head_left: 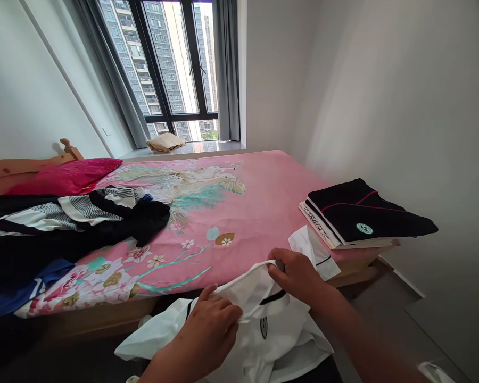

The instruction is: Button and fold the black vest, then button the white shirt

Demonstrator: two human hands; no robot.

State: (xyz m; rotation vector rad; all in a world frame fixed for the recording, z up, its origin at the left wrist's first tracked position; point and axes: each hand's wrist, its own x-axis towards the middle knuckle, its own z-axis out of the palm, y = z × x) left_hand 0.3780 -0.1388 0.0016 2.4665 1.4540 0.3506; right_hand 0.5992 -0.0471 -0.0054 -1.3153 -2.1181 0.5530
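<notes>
A white shirt (255,340) with black trim and a small dark crest hangs in front of me, near the bed's edge. My left hand (213,324) is closed on the left part of its collar. The right end of the collar is pinched in my right hand (293,271), so the neck edge is stretched between the two. One white sleeve with a black stripe (311,250) lies over the bed's edge beyond my right hand. The shirt's lower part runs out of view.
A pink floral bed (259,197) spans the middle. Black, striped and blue clothes (72,223) lie loosely on its left, beside a red pillow (69,175). Folded clothes (355,213), black on top, are stacked at the right corner. A beige folded item (166,142) rests by the window.
</notes>
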